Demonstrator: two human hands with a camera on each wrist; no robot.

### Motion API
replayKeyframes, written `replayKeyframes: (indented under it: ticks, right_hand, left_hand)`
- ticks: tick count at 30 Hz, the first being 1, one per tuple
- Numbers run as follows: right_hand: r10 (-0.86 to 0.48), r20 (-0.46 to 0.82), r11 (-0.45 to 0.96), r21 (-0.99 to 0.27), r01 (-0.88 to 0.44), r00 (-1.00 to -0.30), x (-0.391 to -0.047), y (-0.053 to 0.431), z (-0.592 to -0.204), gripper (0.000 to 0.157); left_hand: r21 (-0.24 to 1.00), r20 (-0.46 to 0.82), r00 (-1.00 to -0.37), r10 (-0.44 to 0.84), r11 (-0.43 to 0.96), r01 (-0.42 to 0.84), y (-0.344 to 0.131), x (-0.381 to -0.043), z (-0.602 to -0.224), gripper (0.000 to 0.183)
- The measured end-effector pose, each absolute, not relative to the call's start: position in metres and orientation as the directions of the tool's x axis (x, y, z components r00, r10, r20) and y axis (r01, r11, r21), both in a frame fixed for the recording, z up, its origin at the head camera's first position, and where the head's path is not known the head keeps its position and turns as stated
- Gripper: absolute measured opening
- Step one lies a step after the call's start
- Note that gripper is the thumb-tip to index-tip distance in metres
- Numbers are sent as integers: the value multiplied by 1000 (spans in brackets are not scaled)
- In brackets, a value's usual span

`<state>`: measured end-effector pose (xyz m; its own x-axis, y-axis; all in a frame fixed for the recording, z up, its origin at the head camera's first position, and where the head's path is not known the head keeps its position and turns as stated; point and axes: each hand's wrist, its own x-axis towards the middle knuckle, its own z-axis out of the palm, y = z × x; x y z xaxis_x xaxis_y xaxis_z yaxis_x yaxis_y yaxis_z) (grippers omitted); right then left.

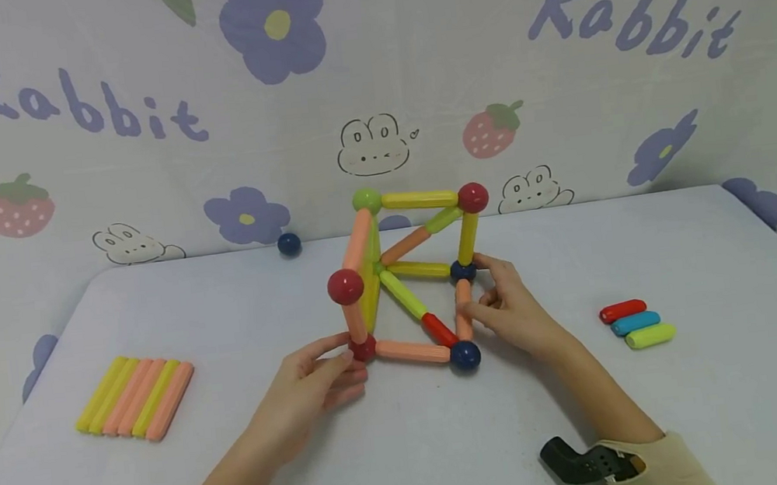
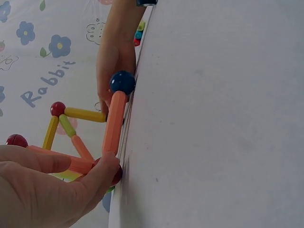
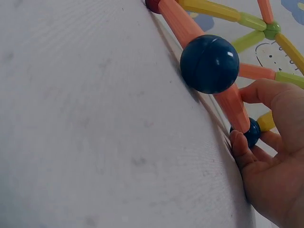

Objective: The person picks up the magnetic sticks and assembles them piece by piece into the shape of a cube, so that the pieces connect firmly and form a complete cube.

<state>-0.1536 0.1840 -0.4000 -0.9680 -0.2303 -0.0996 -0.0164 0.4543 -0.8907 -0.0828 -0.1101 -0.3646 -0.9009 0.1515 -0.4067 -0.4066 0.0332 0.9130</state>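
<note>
A frame of magnetic sticks and balls (image 1: 413,352) stands on the table between both hands, its far side rising to a green ball (image 1: 366,201) and a red ball (image 1: 473,197). My left hand (image 1: 314,386) pinches the lower red ball (image 2: 117,175) at the near left corner, below an upright salmon stick (image 1: 355,321) topped by another red ball (image 1: 346,286). At the right side, my right hand (image 1: 510,305) has its fingers and thumb around the rear blue ball (image 3: 251,131) and the end of a salmon stick (image 3: 232,107). The near blue ball (image 1: 466,356) is untouched.
Several yellow and salmon sticks (image 1: 135,398) lie side by side at the table's left. Short red, blue and green sticks (image 1: 636,324) lie at the right. A loose blue ball (image 1: 289,244) sits at the back edge, before a printed cloth (image 1: 129,33).
</note>
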Motion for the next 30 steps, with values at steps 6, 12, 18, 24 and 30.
replayKeyframes:
  ticks: [6,12,18,24,30]
  right_hand:
    - [-188,-115,429,-903,24,-975,-154,184,-399,76]
    - [-137,-136,387,-919,73,-981,-155,184,-400,56]
    - [-87,-136,365,-926,96,-987,-154,182,-399,38]
    - [-126,-133,384,-920,75,-983,-154,182,-399,36]
    - [-215,-119,425,-905,17,-969,-154,186,-403,34]
  left_hand:
    - [928,-370,-915,158,113,-356,-116,-97,-365,53]
    - [928,-358,-925,126,161,-337,-117,-114,-365,58]
    - [930,-348,-932,100,157,-331,-114,-134,-366,59]
    - [936,-334,-938,95,154,-317,-110,-153,-371,51]
    - [937,-323,-939,117,182,-299,-111,-165,-378,54]
